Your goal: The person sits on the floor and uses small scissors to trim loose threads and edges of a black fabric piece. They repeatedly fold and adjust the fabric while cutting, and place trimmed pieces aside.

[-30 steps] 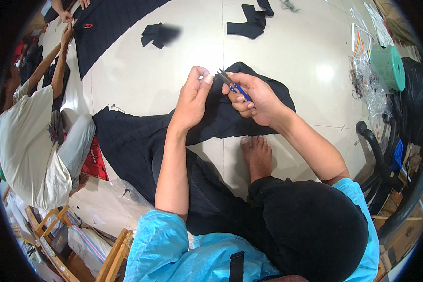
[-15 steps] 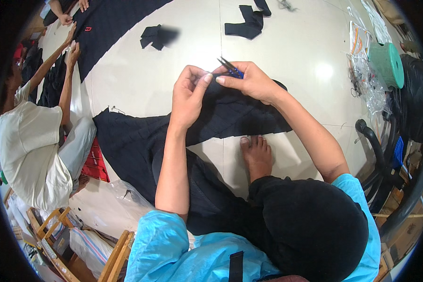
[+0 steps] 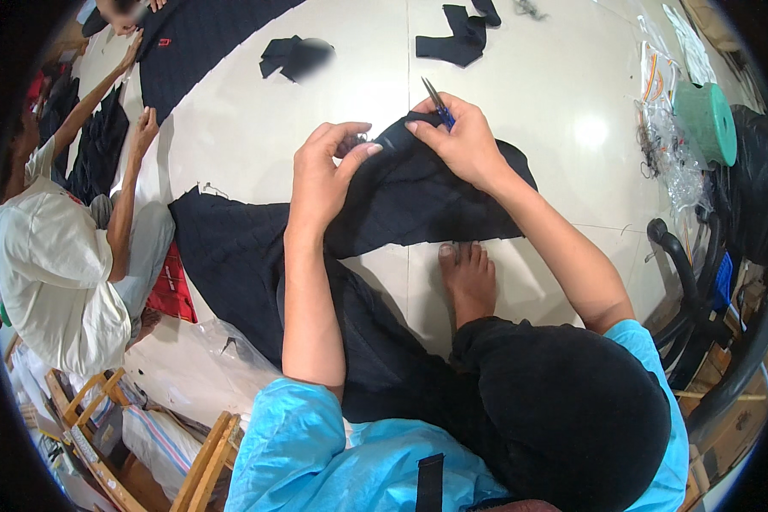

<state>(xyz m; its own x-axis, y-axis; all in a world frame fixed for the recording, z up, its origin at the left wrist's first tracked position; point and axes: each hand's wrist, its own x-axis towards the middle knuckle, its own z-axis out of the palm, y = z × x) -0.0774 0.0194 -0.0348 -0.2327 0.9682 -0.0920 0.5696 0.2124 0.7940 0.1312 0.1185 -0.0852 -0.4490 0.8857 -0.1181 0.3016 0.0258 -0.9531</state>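
Note:
Black cloth (image 3: 418,183) in a long, wide strip lies over my lap and the floor, and its far edge is raised in my right hand (image 3: 469,141). That hand pinches the edge between thumb and fingers. Tucked in the same hand is a small pair of blue-handled thread snips (image 3: 440,107), its dark blades pointing up and away. My left hand (image 3: 326,175) is a little left of the cloth's raised edge, thumb and fingers drawn together. Something small and blurred shows at its fingertips, too unclear to name.
Black fabric scraps (image 3: 294,58) and a folded black strip (image 3: 454,38) lie on the tiled floor. At left a person in a white shirt (image 3: 55,264) handles a long black cloth (image 3: 192,51). A green stool (image 3: 706,124) stands at right, wooden frames (image 3: 209,461) at lower left.
My hands have drawn apart: the left moved left, off the cloth's edge, and the right shifted right with cloth and snips. The co-worker's nearer hand dropped lower; another person leans in at top left.

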